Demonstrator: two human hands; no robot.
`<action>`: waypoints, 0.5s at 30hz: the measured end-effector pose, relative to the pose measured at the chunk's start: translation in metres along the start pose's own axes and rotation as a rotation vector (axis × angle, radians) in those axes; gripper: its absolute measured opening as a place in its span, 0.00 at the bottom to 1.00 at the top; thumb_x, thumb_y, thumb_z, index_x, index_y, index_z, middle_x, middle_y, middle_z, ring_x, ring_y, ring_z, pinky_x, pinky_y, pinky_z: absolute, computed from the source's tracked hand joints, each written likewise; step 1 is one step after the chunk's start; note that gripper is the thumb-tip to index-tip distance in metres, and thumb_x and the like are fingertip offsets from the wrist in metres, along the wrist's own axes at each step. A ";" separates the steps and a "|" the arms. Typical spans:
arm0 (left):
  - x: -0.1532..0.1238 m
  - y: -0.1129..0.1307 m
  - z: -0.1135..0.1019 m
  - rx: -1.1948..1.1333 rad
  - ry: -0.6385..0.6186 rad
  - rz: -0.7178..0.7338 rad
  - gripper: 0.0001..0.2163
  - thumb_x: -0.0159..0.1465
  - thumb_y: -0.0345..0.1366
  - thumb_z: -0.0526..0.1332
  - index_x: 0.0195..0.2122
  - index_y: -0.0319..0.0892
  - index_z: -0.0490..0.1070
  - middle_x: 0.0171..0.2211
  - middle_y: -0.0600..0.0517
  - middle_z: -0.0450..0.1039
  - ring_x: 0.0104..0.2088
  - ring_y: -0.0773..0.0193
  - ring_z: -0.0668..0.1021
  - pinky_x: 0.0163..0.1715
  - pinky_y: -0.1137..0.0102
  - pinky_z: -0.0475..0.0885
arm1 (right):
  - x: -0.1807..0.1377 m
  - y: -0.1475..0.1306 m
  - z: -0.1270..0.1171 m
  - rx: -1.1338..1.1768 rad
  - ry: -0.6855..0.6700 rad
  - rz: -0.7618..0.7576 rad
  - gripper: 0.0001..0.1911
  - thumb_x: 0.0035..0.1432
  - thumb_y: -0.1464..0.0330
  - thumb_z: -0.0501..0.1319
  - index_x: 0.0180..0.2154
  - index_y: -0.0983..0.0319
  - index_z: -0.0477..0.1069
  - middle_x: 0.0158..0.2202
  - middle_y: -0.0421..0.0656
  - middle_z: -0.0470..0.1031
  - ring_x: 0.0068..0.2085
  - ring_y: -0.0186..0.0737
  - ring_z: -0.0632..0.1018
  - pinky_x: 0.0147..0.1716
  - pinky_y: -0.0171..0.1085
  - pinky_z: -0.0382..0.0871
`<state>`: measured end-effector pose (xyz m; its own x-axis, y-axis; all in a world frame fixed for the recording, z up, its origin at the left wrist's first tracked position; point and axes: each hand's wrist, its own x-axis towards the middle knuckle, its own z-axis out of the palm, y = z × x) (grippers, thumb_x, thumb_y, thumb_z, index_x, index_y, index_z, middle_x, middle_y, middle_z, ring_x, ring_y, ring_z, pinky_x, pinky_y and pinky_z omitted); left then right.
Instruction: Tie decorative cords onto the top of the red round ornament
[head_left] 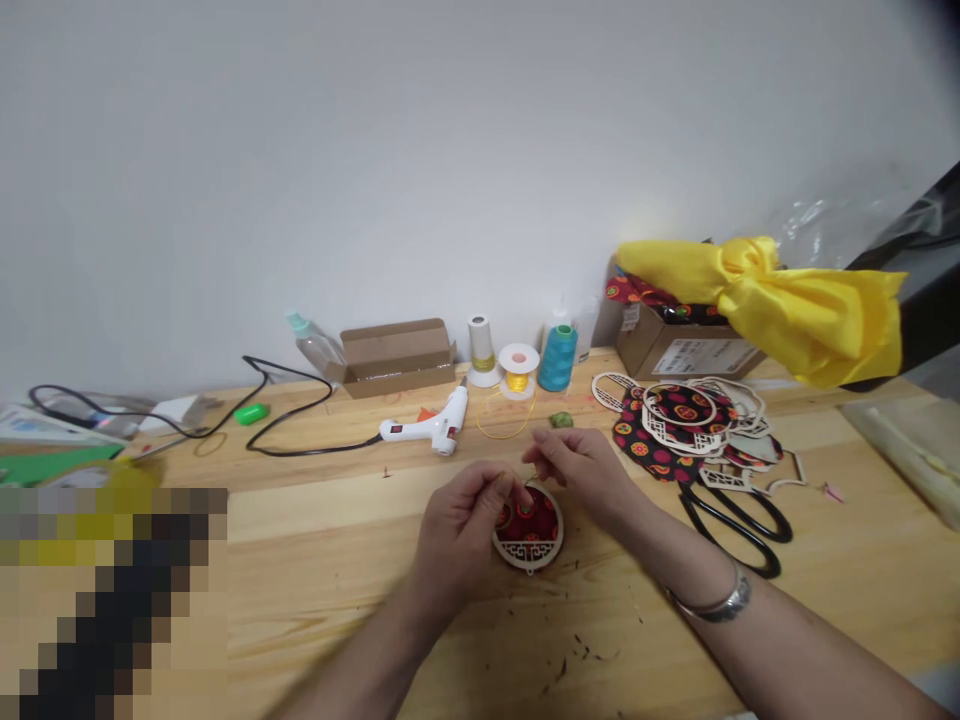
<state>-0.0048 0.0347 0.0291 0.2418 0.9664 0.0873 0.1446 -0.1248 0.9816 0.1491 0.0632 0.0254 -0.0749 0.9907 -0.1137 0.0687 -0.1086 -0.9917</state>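
A round ornament (529,536) of dark red patterned fabric in a pale wooden cut-out frame lies on the wooden table (315,540) between my hands. My left hand (461,530) pinches at its top left edge, fingers closed. Just above the ornament's top, my right hand (581,470) has thumb and fingers pinched together; a thin yellow thread seems to run between the two hands, but it is hard to make out. A silver bangle sits on my right wrist.
A white glue gun (431,428) with a black cord lies behind the hands. Thread spools, yellow (518,372) and teal (558,358), stand by the wall. Black scissors (739,520), stacked frames and fabric rounds (686,425), cardboard boxes and yellow cloth (795,300) are at right.
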 end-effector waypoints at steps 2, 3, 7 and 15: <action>-0.001 0.000 0.001 0.032 -0.011 0.048 0.09 0.62 0.34 0.53 0.28 0.41 0.70 0.27 0.54 0.70 0.29 0.69 0.70 0.31 0.75 0.64 | 0.000 -0.002 -0.001 -0.031 0.006 -0.031 0.19 0.48 0.56 0.59 0.21 0.66 0.71 0.16 0.37 0.63 0.20 0.29 0.63 0.20 0.31 0.53; -0.001 -0.001 0.001 0.036 -0.020 0.068 0.08 0.62 0.34 0.52 0.28 0.41 0.69 0.28 0.54 0.70 0.30 0.69 0.70 0.32 0.75 0.64 | 0.000 -0.003 -0.001 -0.022 -0.026 -0.030 0.19 0.48 0.56 0.59 0.20 0.66 0.71 0.16 0.37 0.63 0.20 0.29 0.63 0.20 0.31 0.53; -0.003 -0.006 0.003 0.081 -0.062 0.150 0.07 0.62 0.32 0.52 0.29 0.42 0.68 0.28 0.54 0.70 0.30 0.69 0.70 0.33 0.75 0.65 | -0.004 -0.005 0.001 0.112 -0.216 0.000 0.21 0.51 0.57 0.58 0.16 0.66 0.68 0.16 0.36 0.62 0.20 0.27 0.61 0.21 0.31 0.53; -0.004 -0.007 0.004 0.228 -0.140 0.272 0.07 0.62 0.29 0.52 0.32 0.41 0.68 0.29 0.53 0.70 0.31 0.69 0.71 0.34 0.75 0.64 | -0.005 -0.004 0.001 0.199 -0.218 0.013 0.09 0.44 0.65 0.64 0.25 0.65 0.73 0.20 0.37 0.69 0.23 0.29 0.66 0.24 0.32 0.58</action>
<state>-0.0028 0.0313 0.0211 0.4270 0.8530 0.3000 0.2632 -0.4347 0.8612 0.1485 0.0583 0.0299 -0.2890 0.9504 -0.1153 -0.1237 -0.1565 -0.9799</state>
